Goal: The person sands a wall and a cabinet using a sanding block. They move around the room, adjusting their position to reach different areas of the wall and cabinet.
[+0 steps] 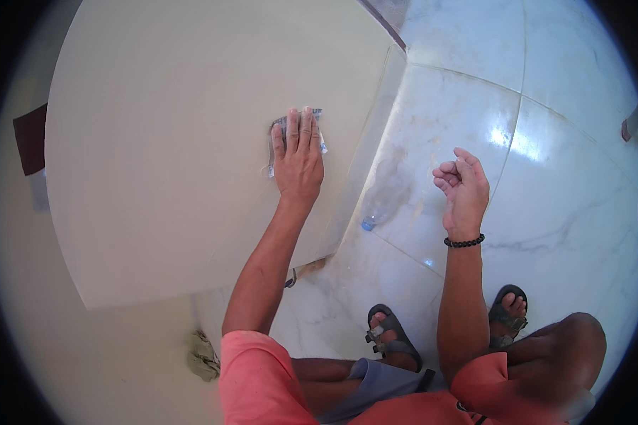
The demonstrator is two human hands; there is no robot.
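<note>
My left hand [299, 159] lies with straight fingers over a small grey printed sheet of sandpaper [317, 115], pressing it against a broad cream-coloured panel [177, 142]. The sheet's edges show past the fingertips and beside the hand; its underside is hidden. Off to the right, my right hand [465, 188] hovers over the tiled floor, fingers loosely bent and apart, with nothing seen in it. Dust whitens the fingers of both hands. Below the right hand's wrist is a black bead bracelet [464, 241].
A clear plastic bottle [384, 198] with a blue cap lies on the marbled tiles [560, 163] beside the panel's edge. A crumpled greenish cloth [203, 356] is at the lower left. My sandalled feet [392, 338] stand on the floor. A dark red object [30, 140] shows behind the panel.
</note>
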